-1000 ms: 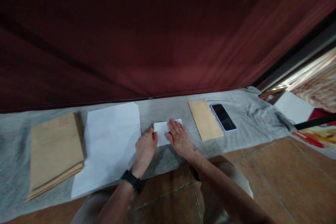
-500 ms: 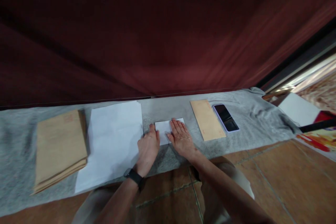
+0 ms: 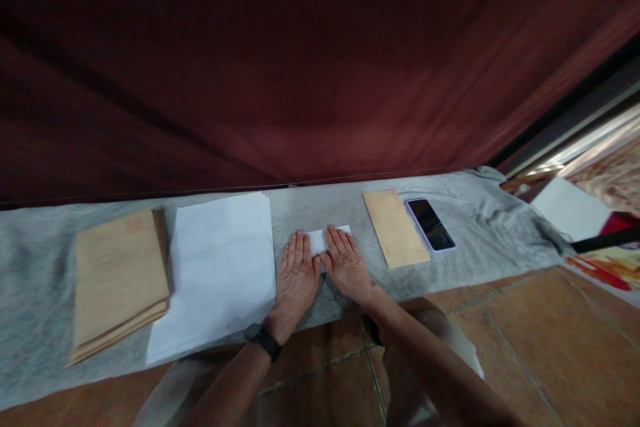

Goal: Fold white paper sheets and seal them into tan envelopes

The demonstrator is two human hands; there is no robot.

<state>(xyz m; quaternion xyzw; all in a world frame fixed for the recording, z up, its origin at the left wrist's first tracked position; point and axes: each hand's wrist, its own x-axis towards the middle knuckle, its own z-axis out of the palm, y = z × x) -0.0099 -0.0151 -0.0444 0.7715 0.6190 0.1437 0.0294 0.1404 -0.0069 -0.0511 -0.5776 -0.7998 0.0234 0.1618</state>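
A small white paper [image 3: 316,242] is pressed beneath the left hand [image 3: 299,277] and the right hand [image 3: 349,271] on a cloth-covered surface [image 3: 323,205].

Both hands are laid palm down, fingers straight and close together, the left over the paper's left end and the right over its right part; nothing is gripped by either. The paper, seemingly folded, is left visible between them. A smoothing or flattening step appears to be in hand; for any lift or turn, one palm would need to be raised and an edge pinched while the other end is held down. To the left, a stack of white sheets [image 3: 220,267] is set, with brown envelopes [image 3: 120,273] beyond; to the right, a single tan envelope [image 3: 395,230] is placed beside a phone [image 3: 431,225].
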